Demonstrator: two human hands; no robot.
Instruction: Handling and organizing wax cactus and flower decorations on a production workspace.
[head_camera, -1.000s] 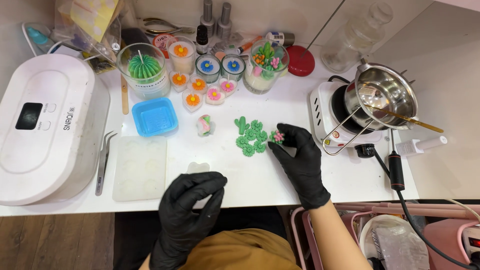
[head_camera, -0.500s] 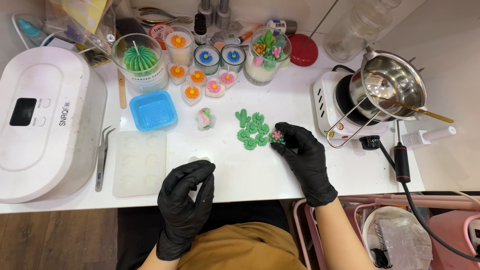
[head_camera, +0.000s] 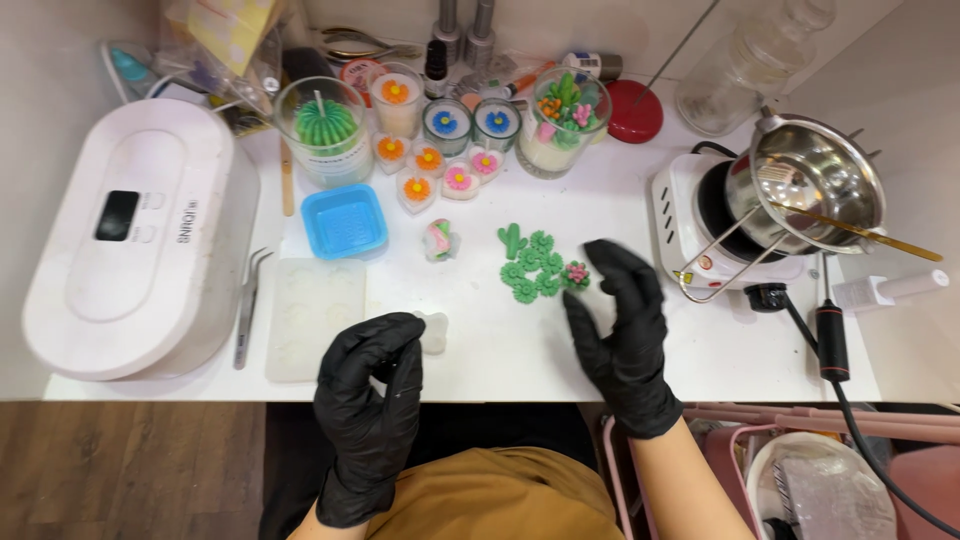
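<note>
Right hand (head_camera: 625, 335), fingers spread wide, beside green wax cacti (head_camera: 530, 265); left hand (head_camera: 368, 395) curled, apparently empty: lift pieces gently by the edges.

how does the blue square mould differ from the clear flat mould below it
The blue square mould is small, opaque and deep like a tray; the clear flat mould is larger, translucent white, with shallow rounded cavities. Both lie flat on the white table, left of the gloved hands.

Single head-worn view, looking steeply down – white table (head_camera: 520, 345) filling the frame; close, both hands within reach
</note>
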